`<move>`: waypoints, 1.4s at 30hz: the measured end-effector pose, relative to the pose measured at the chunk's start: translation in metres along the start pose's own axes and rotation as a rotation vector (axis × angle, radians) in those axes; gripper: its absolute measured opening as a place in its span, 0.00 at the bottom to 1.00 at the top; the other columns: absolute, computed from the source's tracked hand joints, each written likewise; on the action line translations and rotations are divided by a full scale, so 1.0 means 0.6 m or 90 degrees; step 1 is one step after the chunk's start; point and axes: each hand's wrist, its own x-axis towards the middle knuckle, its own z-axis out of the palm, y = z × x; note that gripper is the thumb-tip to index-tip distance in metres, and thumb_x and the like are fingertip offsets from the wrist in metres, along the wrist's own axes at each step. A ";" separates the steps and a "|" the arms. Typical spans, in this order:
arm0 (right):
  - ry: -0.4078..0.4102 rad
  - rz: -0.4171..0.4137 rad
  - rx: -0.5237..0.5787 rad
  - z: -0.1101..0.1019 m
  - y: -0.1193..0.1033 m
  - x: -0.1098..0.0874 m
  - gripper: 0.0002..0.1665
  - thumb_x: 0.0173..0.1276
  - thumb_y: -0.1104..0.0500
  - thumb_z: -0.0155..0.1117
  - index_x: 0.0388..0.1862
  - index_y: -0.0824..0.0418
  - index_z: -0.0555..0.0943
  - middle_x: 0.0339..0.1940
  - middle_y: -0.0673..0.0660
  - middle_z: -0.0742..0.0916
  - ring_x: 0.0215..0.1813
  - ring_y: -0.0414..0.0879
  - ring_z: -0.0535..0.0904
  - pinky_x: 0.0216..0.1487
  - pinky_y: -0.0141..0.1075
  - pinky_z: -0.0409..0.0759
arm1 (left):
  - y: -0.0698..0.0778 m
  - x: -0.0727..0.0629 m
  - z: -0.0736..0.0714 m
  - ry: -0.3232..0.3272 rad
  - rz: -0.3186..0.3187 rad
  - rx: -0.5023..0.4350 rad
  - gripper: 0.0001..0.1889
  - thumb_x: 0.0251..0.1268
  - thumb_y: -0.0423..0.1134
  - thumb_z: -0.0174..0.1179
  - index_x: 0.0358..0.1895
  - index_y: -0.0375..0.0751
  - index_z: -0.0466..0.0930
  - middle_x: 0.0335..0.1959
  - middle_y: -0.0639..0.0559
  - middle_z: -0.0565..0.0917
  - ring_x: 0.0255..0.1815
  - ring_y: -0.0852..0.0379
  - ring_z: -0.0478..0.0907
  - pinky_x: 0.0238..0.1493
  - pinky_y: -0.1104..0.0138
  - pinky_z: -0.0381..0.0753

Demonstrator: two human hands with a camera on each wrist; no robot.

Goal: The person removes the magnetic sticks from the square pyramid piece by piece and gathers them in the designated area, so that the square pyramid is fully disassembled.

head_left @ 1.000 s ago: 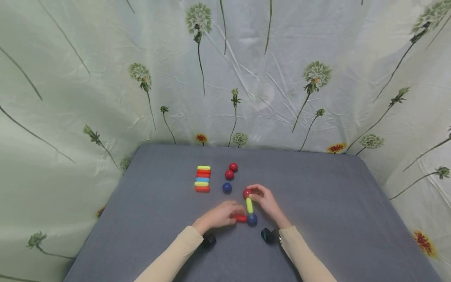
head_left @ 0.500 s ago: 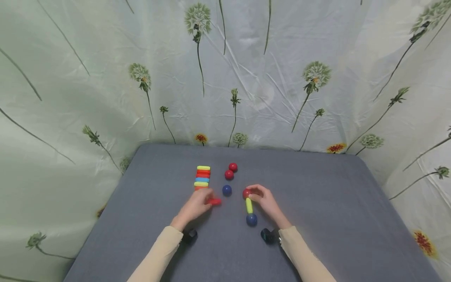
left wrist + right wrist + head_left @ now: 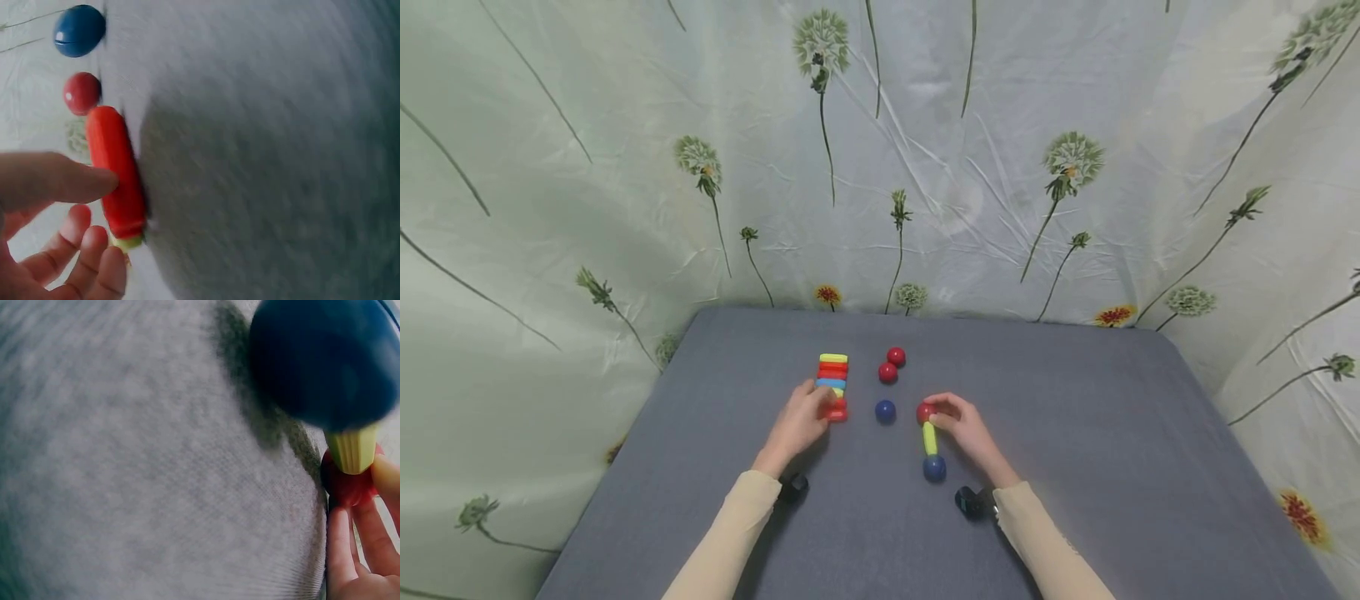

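Note:
At the near end of a row of coloured sticks (image 3: 832,367), my left hand (image 3: 793,427) has its thumb and fingers at a red stick (image 3: 837,415). In the left wrist view the thumb lies against the side of this red stick (image 3: 115,165), which rests on the cloth; the index finger is mostly hidden. My right hand (image 3: 967,431) pinches a red ball (image 3: 925,412). A yellow stick (image 3: 930,438) runs from that ball to a blue ball (image 3: 934,468). In the right wrist view, the blue ball (image 3: 325,359) stands large in front of the yellow stick.
Another blue ball (image 3: 885,412) lies between my hands. Two red balls (image 3: 887,372) sit together farther back. Grey cloth covers the table (image 3: 1075,400), and a flower-printed curtain (image 3: 970,167) rises behind it.
My left hand has carried the red stick away from the near blue ball, left and back to the end of the row. My right hand keeps its place on the red ball.

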 end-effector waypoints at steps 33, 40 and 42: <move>-0.074 0.002 -0.063 -0.028 0.045 -0.009 0.14 0.66 0.64 0.63 0.50 0.67 0.78 0.48 0.61 0.81 0.48 0.51 0.78 0.47 0.39 0.75 | 0.098 0.004 0.044 -0.228 0.148 -0.122 0.15 0.55 0.33 0.67 0.47 0.45 0.80 0.42 0.57 0.80 0.45 0.58 0.74 0.50 0.60 0.75; -0.077 -0.005 -0.070 -0.026 0.003 -0.025 0.14 0.66 0.67 0.62 0.49 0.70 0.77 0.47 0.64 0.81 0.47 0.54 0.78 0.47 0.40 0.75 | 0.098 0.055 0.042 -0.089 0.099 -0.296 0.16 0.55 0.29 0.68 0.46 0.42 0.79 0.44 0.53 0.80 0.48 0.55 0.77 0.52 0.59 0.76; -0.077 -0.004 -0.075 -0.025 -0.001 -0.027 0.14 0.67 0.66 0.61 0.50 0.70 0.77 0.48 0.64 0.81 0.47 0.53 0.78 0.47 0.40 0.74 | 0.099 0.072 0.047 -0.075 0.063 -0.284 0.14 0.55 0.30 0.68 0.45 0.43 0.78 0.42 0.53 0.80 0.46 0.55 0.77 0.50 0.60 0.77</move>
